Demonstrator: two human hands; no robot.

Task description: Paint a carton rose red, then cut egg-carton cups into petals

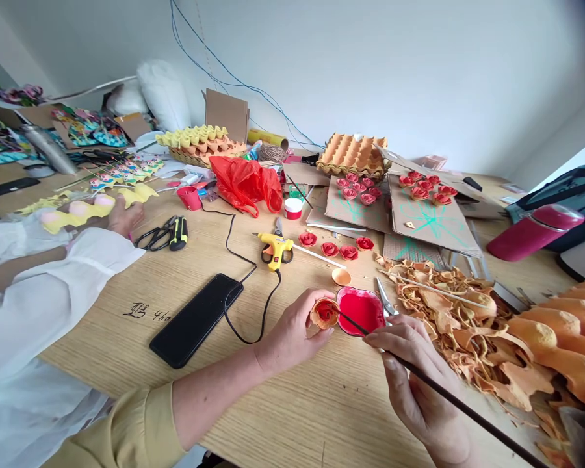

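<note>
1. Though its outer petals show bare orange, the flower is red within: one piece, small, cup-shaped, scalloped at the rim, with coiled inner petals.
2. Position of flower: in the left hand, above the wooden table, its opening turned up towards the viewer.
3. Left hand: partly closed, fingers at the flower's far side, thumb below it; grip light.
4. Right hand: closed in a pen-like hold on one long, dark brush, to the right of the flower.
5. Brush tip: at the right side of the flower's opening; whether it touches cannot be told.
6. Paint dish: shallow, red paint inside, just right of the flower, beyond the right hand's fingertips.
7. Orange cup: one, unpainted, just behind the dish.
8. Red flowers: four, loose on the table, farther from both hands.
</note>
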